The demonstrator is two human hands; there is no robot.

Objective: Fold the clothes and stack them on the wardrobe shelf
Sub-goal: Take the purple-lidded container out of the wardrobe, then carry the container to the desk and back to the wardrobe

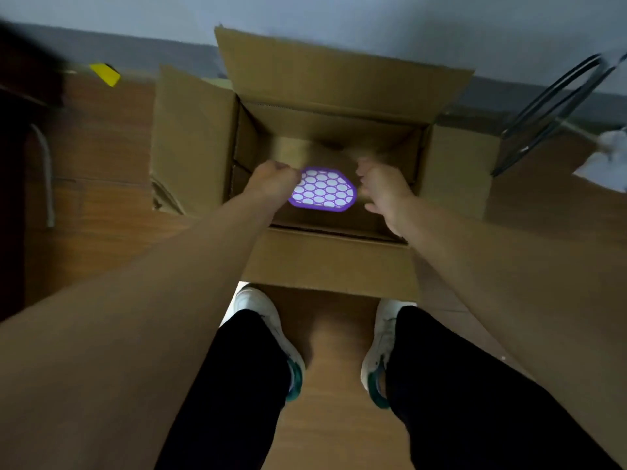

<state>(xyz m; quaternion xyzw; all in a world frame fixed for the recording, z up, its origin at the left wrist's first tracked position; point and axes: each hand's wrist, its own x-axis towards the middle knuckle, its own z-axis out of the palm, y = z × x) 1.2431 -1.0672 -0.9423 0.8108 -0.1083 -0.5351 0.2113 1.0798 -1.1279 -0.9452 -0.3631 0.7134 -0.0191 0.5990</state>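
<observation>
An open cardboard box (332, 262) stands on the floor in front of my feet. Inside it lies a flat purple piece with a pattern of white circles (322, 189). My left hand (274, 181) reaches into the box with its fingers curled, and it pinches the left edge of that piece. My right hand (381, 188) is blurred and hangs just beside the piece's right edge. Its fingers are loosely curled and nothing shows between them. No garment shows inside the box.
The box flaps stand open to the back (339, 72), left (190, 137) and right (458, 171). A dark metal frame (549, 110) and something white (607, 161) are at the right. A yellow object (106, 74) lies at the back left by dark furniture (20, 96). The floor is wood.
</observation>
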